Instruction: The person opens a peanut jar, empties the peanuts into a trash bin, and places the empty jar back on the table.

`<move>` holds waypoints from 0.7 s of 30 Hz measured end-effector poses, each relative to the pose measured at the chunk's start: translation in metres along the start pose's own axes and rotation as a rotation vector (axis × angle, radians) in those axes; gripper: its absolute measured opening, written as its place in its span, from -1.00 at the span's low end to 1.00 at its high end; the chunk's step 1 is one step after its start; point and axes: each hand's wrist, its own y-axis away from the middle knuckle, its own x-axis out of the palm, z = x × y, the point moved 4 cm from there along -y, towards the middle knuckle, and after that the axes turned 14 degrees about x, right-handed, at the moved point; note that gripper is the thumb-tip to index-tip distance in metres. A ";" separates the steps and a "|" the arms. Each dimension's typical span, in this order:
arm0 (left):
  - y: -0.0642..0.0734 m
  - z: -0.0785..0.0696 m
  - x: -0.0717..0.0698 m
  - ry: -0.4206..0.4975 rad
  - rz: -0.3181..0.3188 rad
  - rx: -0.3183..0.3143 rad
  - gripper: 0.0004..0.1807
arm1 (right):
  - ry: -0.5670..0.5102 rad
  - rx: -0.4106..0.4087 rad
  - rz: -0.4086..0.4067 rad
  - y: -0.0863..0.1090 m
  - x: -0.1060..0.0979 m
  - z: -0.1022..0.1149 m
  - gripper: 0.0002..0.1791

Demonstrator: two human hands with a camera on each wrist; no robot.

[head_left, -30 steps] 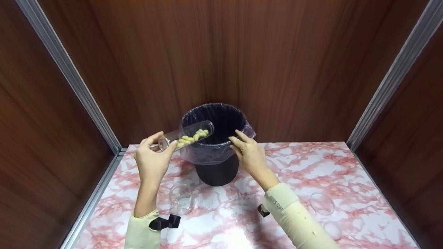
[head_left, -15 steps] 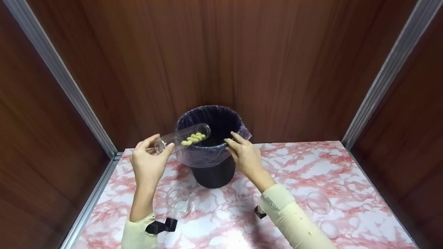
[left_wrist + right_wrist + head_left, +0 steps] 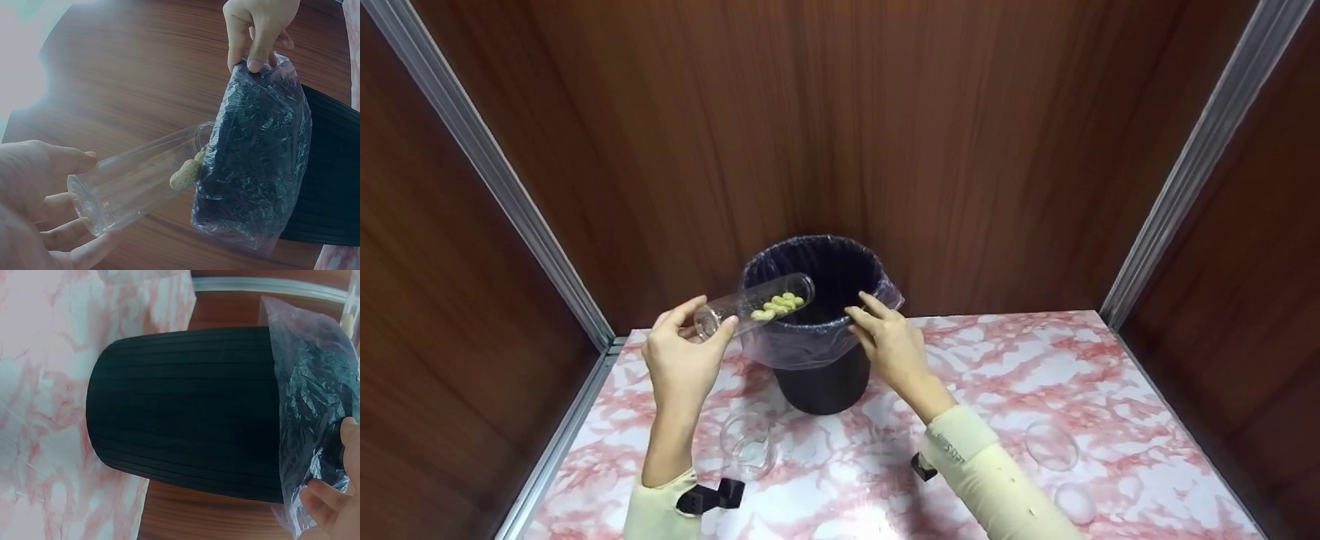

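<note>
My left hand [image 3: 682, 364] grips a clear cylindrical jar [image 3: 727, 307] near its base. The jar is tilted, its mouth reaching over the near left rim of a black trash bin [image 3: 821, 386]. Several peanuts [image 3: 778, 306] lie inside toward the mouth; in the left wrist view one peanut [image 3: 185, 174] shows through the wall, while others are partly hidden by the bag. A translucent purple bag [image 3: 802, 349] lines the bin and folds down over its rim. My right hand [image 3: 891, 345] pinches the lined rim at its near right, thumb outside.
On the pink-and-white marbled table [image 3: 1005, 360] stands a clear container [image 3: 750, 448] near my left forearm. Two clear round pieces, one larger [image 3: 1051, 445] and one smaller [image 3: 1075, 502], lie right of my right sleeve. A wooden panel [image 3: 840, 135] rises behind the bin.
The peanuts have slid along the jar and bunched closer to its mouth. Both hands keep their holds, and the whole head view has shifted slightly.
</note>
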 end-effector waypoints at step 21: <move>-0.007 -0.014 0.000 -0.069 0.027 0.107 -0.51 | 0.004 0.021 0.008 0.001 -0.002 0.002 -0.69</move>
